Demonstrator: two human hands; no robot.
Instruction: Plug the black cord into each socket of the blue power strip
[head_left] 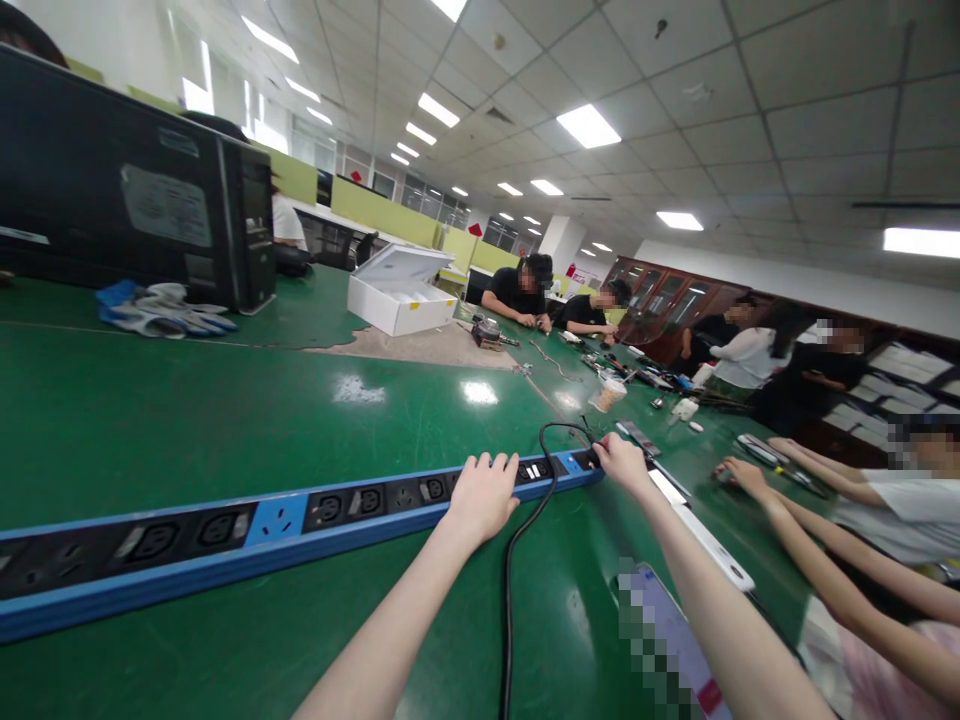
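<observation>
A long blue and black power strip [279, 520] runs across the green table from the left edge to the middle. Over its top lies my left hand [484, 497], fingers curled around the far edge of the strip. At the strip's right end, my right hand [621, 462] is closed, its fingertips on the black cable [510, 585] where the loop reaches that end. The exact hold is partly hidden by the fingers. From there the cable bends over the strip and drops toward the bottom of the view. A phone [664, 630] lies below my right forearm.
A black computer tower [135, 180] and gloves [161, 308] stand at the left; an open white box [401, 295] sits farther back. Right of my hand lies a white bar [712, 545]. A co-worker's hands [742, 475] rest nearby; tools and a cup [609, 393] lie beyond.
</observation>
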